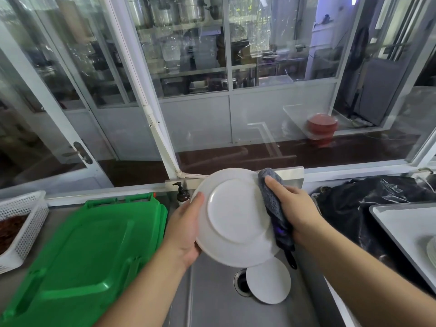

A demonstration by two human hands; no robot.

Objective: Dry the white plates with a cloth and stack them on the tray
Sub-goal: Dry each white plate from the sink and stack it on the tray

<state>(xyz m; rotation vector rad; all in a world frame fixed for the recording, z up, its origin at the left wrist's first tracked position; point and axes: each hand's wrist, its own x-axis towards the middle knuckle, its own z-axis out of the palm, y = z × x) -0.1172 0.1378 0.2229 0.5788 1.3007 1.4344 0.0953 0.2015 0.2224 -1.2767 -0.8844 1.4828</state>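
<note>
1. A white plate (236, 215) is held up over the sink (212, 298), tilted so its underside faces the camera; the raised foot ring shows as a round disc inside a broad, smooth rim.
2. The left hand (186, 230) grips the plate's left edge, thumb lying on the rim facing the camera and the fingers curled behind it.
3. The right hand (292, 208) clutches a grey cloth (271, 199) against the plate's right edge; the cloth folds over the rim at the top and hangs down in a darker bunch below the hand.
4. A second white plate (269, 282) lies in the sink below, its underside up, partly covering the drain (240, 282).
5. On the right, a grey tray (398, 227) sits at the frame edge, with the rim of one white dish (431, 251) just showing on it.
6. A black plastic bag (368, 204) lies crumpled between the sink and the tray.
7. To the left of the sink, green lids (82, 251) lie stacked on the tabletop (14, 279), and a white mesh basket (21, 227) stands beside them holding something reddish-brown.
8. A dark pump bottle (182, 194) stands at the back edge of the sink, just behind the left hand.
9. Beyond the sink, glass windows (188, 67) look onto shelves of metal pots.
</note>
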